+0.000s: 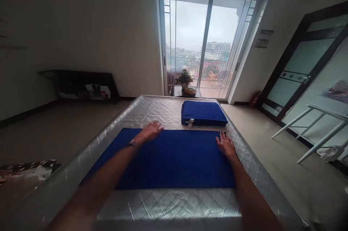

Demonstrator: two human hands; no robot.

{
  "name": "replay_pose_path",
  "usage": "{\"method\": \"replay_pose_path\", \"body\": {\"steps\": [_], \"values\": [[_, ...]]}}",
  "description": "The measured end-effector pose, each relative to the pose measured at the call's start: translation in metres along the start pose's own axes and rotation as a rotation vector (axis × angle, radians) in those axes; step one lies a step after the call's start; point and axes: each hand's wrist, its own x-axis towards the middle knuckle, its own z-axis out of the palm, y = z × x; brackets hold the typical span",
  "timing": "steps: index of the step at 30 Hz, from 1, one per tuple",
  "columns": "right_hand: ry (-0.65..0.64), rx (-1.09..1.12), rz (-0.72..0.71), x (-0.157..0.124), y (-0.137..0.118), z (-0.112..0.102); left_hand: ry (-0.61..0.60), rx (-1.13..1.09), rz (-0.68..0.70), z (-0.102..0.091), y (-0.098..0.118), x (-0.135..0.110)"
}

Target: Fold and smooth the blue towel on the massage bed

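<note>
A flat blue cloth panel (179, 162) lies spread across a silver quilted cover. My left hand (150, 131), a little blurred, is over the panel's far edge left of its middle, fingers stretched out to the right and holding nothing. I cannot tell whether it touches the cloth. At the panel's far right corner my right hand (226, 144) rests flat with fingers spread. Just beyond the panel sits a folded blue fabric stack (204, 112) with a white tag (190, 123) on its near side.
The silver quilted cover (179, 205) drapes over a table-like surface. Behind it, a small dark table (176, 92) holds a potted plant (185, 78) before a sliding glass door (187, 31). A white-legged table (323, 115) stands at right, and a dark bench-like thing (84, 86) at left.
</note>
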Motion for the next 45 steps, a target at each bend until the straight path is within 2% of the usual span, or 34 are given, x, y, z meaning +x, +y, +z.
{"method": "replay_pose_path", "body": {"steps": [3, 5, 6, 7, 9, 14, 16, 19, 22, 26, 29, 31, 33, 37, 39, 42, 45], "values": [[0.004, 0.0, -0.005, -0.002, 0.0, -0.002, -0.084, -0.032, 0.074, 0.026, 0.068, 0.017], [0.006, -0.003, -0.004, -0.003, -0.001, -0.003, -0.12, -0.049, 0.049, 0.038, 0.092, 0.014], [0.004, -0.003, -0.004, -0.004, -0.002, -0.004, -0.131, -0.058, 0.009, 0.041, 0.094, 0.01], [0.001, -0.002, -0.005, -0.005, -0.002, -0.004, -0.136, -0.066, -0.042, 0.042, 0.09, 0.004], [0.006, 0.001, -0.009, -0.006, -0.003, -0.005, -0.142, -0.071, -0.162, 0.039, 0.065, -0.012], [0.004, 0.012, -0.007, -0.005, -0.002, -0.005, -0.131, -0.007, -0.455, 0.022, -0.04, -0.055], [-0.007, 0.013, -0.005, -0.004, -0.002, -0.005, -0.125, 0.013, -0.559, 0.019, -0.075, -0.07], [0.001, 0.011, -0.001, -0.004, -0.003, -0.005, -0.121, 0.02, -0.62, 0.019, -0.103, -0.083], [-0.004, 0.008, 0.006, -0.003, -0.002, -0.004, -0.1, 0.024, -0.628, 0.022, -0.106, -0.086], [0.008, -0.002, 0.01, -0.005, 0.0, -0.006, -0.039, 0.013, -0.639, 0.022, -0.097, -0.087], [0.067, -0.036, 0.013, -0.011, -0.011, -0.015, -0.006, -0.004, -0.646, 0.021, -0.092, -0.088], [0.145, -0.057, -0.064, -0.017, -0.033, -0.023, 0.01, -0.004, -0.644, 0.02, -0.09, -0.089], [0.195, -0.043, -0.213, -0.025, -0.071, -0.028, 0.018, -0.005, -0.642, 0.019, -0.089, -0.089], [0.136, 0.058, -0.504, -0.046, -0.165, -0.02, 0.02, -0.014, -0.643, 0.019, -0.089, -0.088], [0.085, 0.089, -0.555, -0.054, -0.202, -0.008, 0.035, -0.017, -0.635, 0.02, -0.09, -0.088], [-0.008, 0.116, -0.538, -0.055, -0.225, 0.008, 0.047, -0.019, -0.646, 0.024, -0.092, -0.088], [-0.065, 0.116, -0.515, -0.047, -0.207, 0.012, 0.031, -0.036, -0.659, 0.024, -0.093, -0.089]]}}
